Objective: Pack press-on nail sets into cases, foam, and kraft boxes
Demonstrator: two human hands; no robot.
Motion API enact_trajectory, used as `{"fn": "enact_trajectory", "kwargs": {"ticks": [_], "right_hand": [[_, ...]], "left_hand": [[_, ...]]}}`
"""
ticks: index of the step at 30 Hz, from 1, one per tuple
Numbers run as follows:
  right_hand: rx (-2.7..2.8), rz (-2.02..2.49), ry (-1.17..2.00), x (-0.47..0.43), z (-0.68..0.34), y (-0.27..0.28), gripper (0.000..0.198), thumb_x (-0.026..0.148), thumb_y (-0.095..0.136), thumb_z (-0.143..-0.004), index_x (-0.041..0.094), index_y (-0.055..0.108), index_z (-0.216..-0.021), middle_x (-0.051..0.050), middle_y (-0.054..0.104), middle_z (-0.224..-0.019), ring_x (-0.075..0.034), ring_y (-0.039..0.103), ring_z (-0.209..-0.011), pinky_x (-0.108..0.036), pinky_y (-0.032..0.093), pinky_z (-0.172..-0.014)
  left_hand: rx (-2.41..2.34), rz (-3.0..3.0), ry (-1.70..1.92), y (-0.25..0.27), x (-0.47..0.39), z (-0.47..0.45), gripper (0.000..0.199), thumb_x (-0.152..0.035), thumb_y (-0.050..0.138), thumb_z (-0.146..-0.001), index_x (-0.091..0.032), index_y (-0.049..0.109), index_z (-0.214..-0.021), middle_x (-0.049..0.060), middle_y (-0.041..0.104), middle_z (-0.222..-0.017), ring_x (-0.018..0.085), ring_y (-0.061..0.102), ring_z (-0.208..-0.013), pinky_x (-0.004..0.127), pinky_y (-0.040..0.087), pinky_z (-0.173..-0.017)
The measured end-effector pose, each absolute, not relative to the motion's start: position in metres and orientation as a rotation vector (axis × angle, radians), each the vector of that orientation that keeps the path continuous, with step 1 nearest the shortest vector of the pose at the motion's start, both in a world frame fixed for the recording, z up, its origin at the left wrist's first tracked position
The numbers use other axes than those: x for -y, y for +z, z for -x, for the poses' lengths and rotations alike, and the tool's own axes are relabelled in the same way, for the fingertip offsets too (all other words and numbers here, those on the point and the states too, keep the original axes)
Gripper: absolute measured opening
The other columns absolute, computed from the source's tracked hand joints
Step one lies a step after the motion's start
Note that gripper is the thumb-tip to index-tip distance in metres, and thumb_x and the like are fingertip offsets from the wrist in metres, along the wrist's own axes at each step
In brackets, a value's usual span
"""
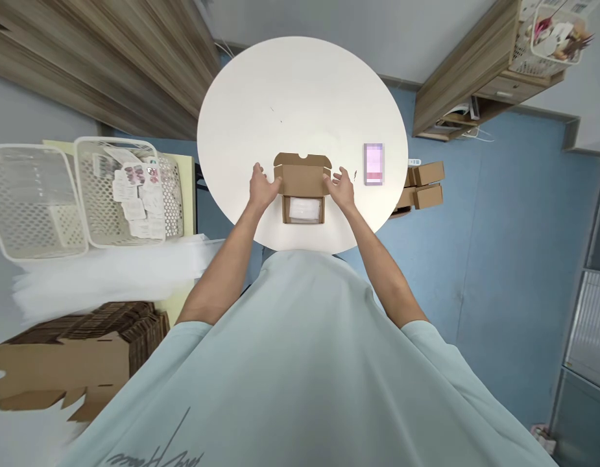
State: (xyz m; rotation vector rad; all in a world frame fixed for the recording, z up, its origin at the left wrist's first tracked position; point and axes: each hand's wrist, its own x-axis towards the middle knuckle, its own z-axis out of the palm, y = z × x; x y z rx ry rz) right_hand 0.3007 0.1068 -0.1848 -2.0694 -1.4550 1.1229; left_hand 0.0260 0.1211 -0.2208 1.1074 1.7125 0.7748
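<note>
A small brown cardboard box [303, 194] sits on the round white tabletop [300, 91], near the edge closest to the person and roughly centred between the two arms. Its lid stands open, hinged at the far side and tilted up and away from the person, with the tuck flap at the top; the open mouth faces up and shows a white packet [303, 209] lying flat inside. The box's long axis runs left to right across the tabletop, square to the person's body. The left hand [262, 186] rests against the left end of the lid, and the right hand [341, 185] against the right end; the fingers of both are loosely spread and curved onto the cardboard, touching it rather than closed tight around it. To the right of the box, apart from the right hand, a pink phone [373, 163] lies flat with its long axis pointing away from the person. Beyond the table's right rim, closed brown boxes [426, 183] are stacked. On the left stand two white mesh baskets [47, 201], one holding small carded items, and below them lies a pile of flattened cardboard [80, 353].
</note>
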Motion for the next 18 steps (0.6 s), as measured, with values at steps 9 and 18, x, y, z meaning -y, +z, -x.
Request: {"fn": "enact_trajectory", "kwargs": {"ticks": [9,18], "right_hand": [[1.456,1.973,1.223,-0.109,-0.301,-0.181,0.091,0.076,0.056,-0.109,0.02,0.033,-0.177,-0.021,0.064,-0.164,-0.032,0.077,-0.131,-0.05,0.058,-0.12],[1.55,1.9,1.175,-0.087,-0.312,-0.159,0.094,0.08,0.056,-0.106,0.027,0.031,-0.18,-0.018,0.071,-0.156,-0.032,0.076,-0.134,-0.052,0.06,-0.116]], "left_hand": [[-1.595,-1.082,0.74,-0.214,-0.121,-0.038,0.1,-0.024,0.086,-0.085,-0.017,0.041,-0.175,0.03,0.043,-0.177,0.042,0.063,-0.151,0.052,0.05,-0.126],[-1.558,-1.165,0.77,-0.194,-0.1,-0.04,0.093,-0.022,0.081,-0.085,-0.019,0.047,-0.172,0.022,0.063,-0.163,0.033,0.075,-0.133,0.05,0.053,-0.124]]}}
